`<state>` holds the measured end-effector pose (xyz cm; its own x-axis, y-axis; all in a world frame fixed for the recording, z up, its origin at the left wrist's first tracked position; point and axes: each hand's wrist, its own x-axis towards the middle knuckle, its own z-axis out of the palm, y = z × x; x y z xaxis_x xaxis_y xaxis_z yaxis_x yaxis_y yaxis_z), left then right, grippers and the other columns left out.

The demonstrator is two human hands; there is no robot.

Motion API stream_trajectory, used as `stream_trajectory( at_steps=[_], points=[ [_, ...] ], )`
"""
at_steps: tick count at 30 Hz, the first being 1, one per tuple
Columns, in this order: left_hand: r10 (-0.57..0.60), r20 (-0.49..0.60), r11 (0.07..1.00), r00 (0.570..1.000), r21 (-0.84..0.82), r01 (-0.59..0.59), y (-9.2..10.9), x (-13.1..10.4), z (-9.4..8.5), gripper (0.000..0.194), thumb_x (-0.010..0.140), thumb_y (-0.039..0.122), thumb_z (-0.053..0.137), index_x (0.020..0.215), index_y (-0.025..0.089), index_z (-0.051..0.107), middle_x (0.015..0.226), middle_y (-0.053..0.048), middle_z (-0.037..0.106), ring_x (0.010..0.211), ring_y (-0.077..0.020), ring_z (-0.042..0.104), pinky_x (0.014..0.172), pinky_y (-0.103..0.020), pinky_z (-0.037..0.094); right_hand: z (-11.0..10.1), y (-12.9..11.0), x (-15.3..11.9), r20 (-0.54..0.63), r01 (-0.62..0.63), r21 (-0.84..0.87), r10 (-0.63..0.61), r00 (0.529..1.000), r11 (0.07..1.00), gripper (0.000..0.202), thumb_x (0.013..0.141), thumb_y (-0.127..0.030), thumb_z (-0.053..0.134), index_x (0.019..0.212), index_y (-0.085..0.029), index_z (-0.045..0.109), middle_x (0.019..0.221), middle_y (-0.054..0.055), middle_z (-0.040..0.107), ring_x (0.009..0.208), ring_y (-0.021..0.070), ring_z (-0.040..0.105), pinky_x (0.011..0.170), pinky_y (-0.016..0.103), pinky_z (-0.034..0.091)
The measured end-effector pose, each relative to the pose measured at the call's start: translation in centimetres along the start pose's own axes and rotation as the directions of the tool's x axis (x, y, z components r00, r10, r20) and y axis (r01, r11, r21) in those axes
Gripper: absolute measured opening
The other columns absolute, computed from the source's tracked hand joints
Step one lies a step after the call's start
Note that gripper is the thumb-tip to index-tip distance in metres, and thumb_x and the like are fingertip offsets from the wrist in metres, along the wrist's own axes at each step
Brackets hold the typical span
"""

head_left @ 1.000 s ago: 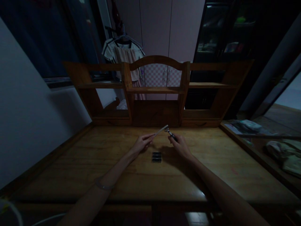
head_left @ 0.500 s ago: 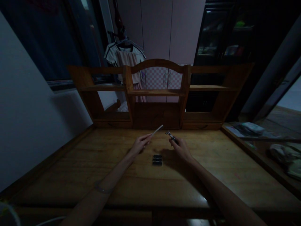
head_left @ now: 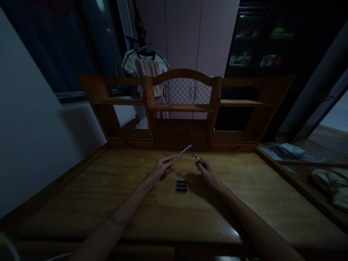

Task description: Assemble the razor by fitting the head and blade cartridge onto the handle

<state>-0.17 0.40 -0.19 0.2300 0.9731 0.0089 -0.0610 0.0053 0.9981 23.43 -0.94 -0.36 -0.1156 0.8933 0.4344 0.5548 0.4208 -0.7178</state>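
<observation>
My left hand (head_left: 165, 165) is closed around one end of a thin, pale stick (head_left: 184, 151). The stick slants up and to the right, its free end over the far part of the desk; its exact kind is too dim to make out. In my right hand (head_left: 208, 172) is a razor (head_left: 200, 161) with a dark grip and a silvery neck and head. The razor's head points up and left, close to the stick's tip but apart from it. Between my forearms, a small pack of dark razor cartridges (head_left: 181, 186) lies on the desk, touched by neither hand.
The wooden desk (head_left: 108, 195) is bounded at the back by a wooden shelf unit (head_left: 182, 107) with small drawers. A raised edge runs along its right side, beyond which lie papers (head_left: 285, 149) and cloth (head_left: 328, 185). A white wall (head_left: 29, 98) stands on the left.
The stick in my left hand has shifted slightly right and tilts a little flatter. My right hand keeps the razor in nearly the same place. The cartridge pack has stayed put.
</observation>
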Motion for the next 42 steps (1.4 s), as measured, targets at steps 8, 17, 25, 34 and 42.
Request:
stream_trajectory(
  at_steps=[8, 17, 25, 34, 42],
  points=[
    [-0.007, -0.012, 1.000, 1.000, 0.001, 0.007, 0.1, -0.2, 0.3, 0.064, 0.069, 0.052, 0.066, 0.120, 0.015, 0.059, 0.059, 0.005, 0.045, 0.035, 0.0004, 0.025, 0.036, -0.018, 0.010, 0.2, 0.5, 0.1, 0.000, 0.001, -0.001, -0.001, 1.000, 1.000, 0.035, 0.087, -0.041, 0.043, 0.069, -0.014, 0.059, 0.058, 0.000, 0.052, 0.054, 0.0133, 0.047, 0.050, 0.023, 0.026],
    [-0.049, 0.009, 0.999, 0.999, 0.011, 0.049, -0.1, -0.2, 0.3, 0.062, 0.070, 0.052, 0.065, 0.119, 0.016, 0.059, 0.058, 0.005, 0.045, 0.033, 0.0003, 0.023, 0.035, -0.017, 0.009, -0.1, -0.3, -0.3, -0.017, -0.025, 0.149, 0.028, 0.999, 0.989, 0.033, 0.085, -0.042, 0.047, 0.066, -0.016, 0.055, 0.059, -0.001, 0.050, 0.057, 0.0125, 0.046, 0.050, 0.023, 0.027],
    [0.093, -0.065, 0.995, 0.994, -0.031, -0.095, 0.7, -0.6, 1.0, 0.054, 0.067, 0.047, 0.070, 0.109, 0.014, 0.066, 0.068, -0.001, 0.056, 0.049, -0.0040, 0.042, 0.041, -0.017, 0.023, -0.4, 0.1, 0.7, 0.612, -0.596, 0.713, 0.087, 0.786, 0.369, 0.025, 0.082, -0.041, 0.042, 0.075, -0.018, 0.049, 0.044, -0.009, 0.027, 0.033, 0.0067, 0.016, 0.032, 0.020, 0.016],
    [0.172, -0.023, 0.983, 0.985, 0.075, -0.169, 0.4, -0.6, 1.3, 0.052, 0.070, 0.045, 0.067, 0.110, 0.012, 0.066, 0.063, -0.001, 0.054, 0.050, -0.0056, 0.038, 0.044, -0.019, 0.022, -0.9, 0.3, 0.6, 0.810, -0.797, 0.581, -0.219, 0.544, 0.166, 0.024, 0.082, -0.039, 0.036, 0.068, -0.020, 0.042, 0.044, -0.007, 0.039, 0.026, 0.0099, 0.032, 0.029, 0.024, 0.034],
    [0.129, -0.039, 0.986, 0.991, 0.116, -0.123, 0.5, -0.6, 1.2, 0.058, 0.071, 0.048, 0.065, 0.115, 0.010, 0.063, 0.052, 0.003, 0.044, 0.043, -0.0042, 0.029, 0.042, -0.019, 0.016, -1.1, 0.8, 0.8, 0.817, -0.830, 0.549, -0.273, 0.508, 0.099, 0.029, 0.083, -0.038, 0.034, 0.059, -0.022, 0.028, 0.040, -0.007, 0.039, 0.024, 0.0100, 0.032, 0.030, 0.024, 0.037]
  ],
)
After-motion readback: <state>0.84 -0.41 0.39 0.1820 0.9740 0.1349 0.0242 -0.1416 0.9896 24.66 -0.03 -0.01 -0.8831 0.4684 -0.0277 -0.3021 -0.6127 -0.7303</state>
